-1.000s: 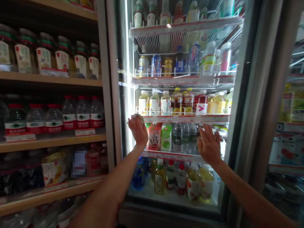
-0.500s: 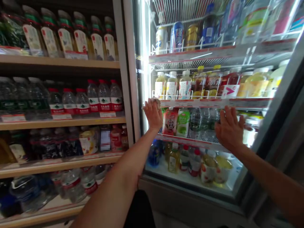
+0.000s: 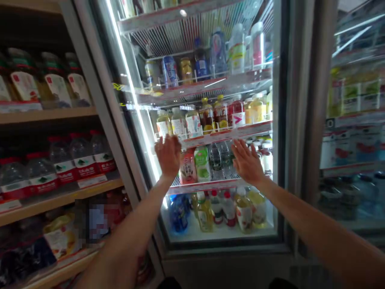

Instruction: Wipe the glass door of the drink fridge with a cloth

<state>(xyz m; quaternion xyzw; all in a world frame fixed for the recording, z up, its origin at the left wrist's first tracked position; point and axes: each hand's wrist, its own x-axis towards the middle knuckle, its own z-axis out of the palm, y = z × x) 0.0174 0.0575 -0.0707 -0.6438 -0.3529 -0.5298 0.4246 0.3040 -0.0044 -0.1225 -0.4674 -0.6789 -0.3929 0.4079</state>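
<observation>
My left hand [image 3: 169, 158] is raised before the left side of a lit drinks cooler, level with the shelf of juice bottles. Its fingers are bent over a small crumpled cloth, which is mostly hidden and blurred now. My right hand [image 3: 248, 162] lies flat with spread fingers and holds nothing. Both hands are at the cooler's glass door [image 3: 144, 160], where reflections show; exact contact is hard to tell. Behind the glass, between the hands, stand a red drink bottle [image 3: 188, 167], a green bottle [image 3: 202, 163] and clear water bottles [image 3: 215, 158].
Left of the cooler, wooden shelves [image 3: 99, 185] carry red-capped water bottles [image 3: 82, 154] and other drinks. The cooler's metal frame [image 3: 296, 132] runs up the right side. Beyond it is another glass-fronted cooler with packed drinks [image 3: 351, 148]. More bottles [image 3: 204, 214] stand on the bottom shelf.
The view has swung to the right, showing the whole cooler and its neighbour. Both hands appear further left in the picture and closer together. The cloth under my left fingers shows less than before.
</observation>
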